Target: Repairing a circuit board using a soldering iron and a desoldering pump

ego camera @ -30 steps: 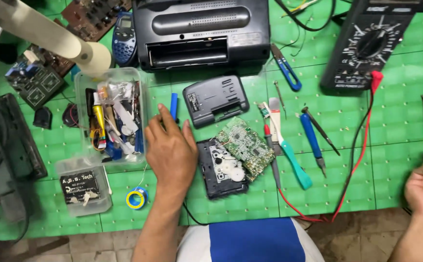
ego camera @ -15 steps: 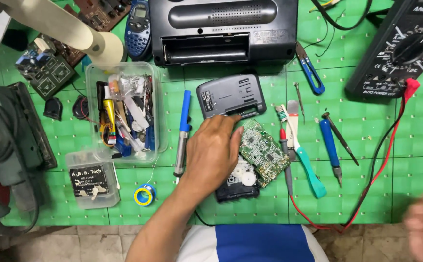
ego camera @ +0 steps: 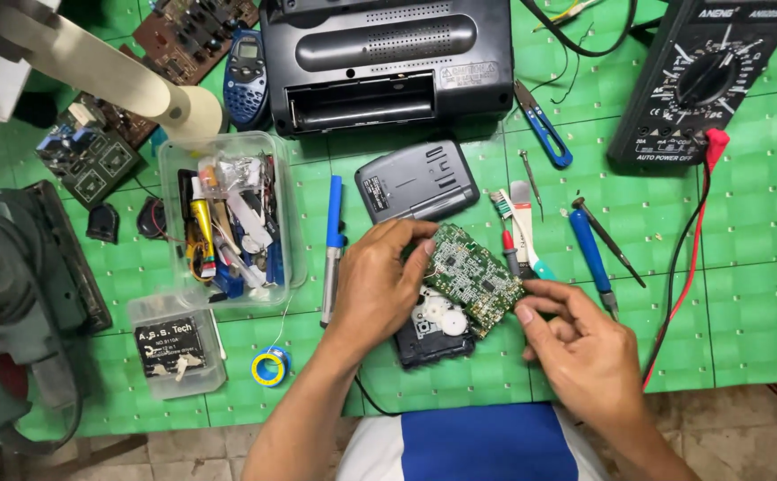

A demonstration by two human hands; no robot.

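Observation:
A green circuit board (ego camera: pixel 473 276) lies tilted over a small black device body (ego camera: pixel 433 334) with white plastic gears. My left hand (ego camera: pixel 380 285) rests on the device's left side, with its fingertips on the board's upper left edge. My right hand (ego camera: pixel 580 347) pinches the board's lower right corner between thumb and fingers. Just above them lies a grey plastic cover (ego camera: pixel 417 181).
A clear tub of small parts (ego camera: pixel 228 223) stands to the left, with a blue pen-like tool (ego camera: pixel 333 245) beside it. Screwdrivers and a toothbrush (ego camera: pixel 531 236) lie to the right. A black radio (ego camera: pixel 388 58), a multimeter (ego camera: pixel 714 76) with a red lead, and blue snips (ego camera: pixel 544 134) sit at the back.
My right hand has come in from the lower right edge and taken the board's corner. My left hand has shifted right from the tub onto the device.

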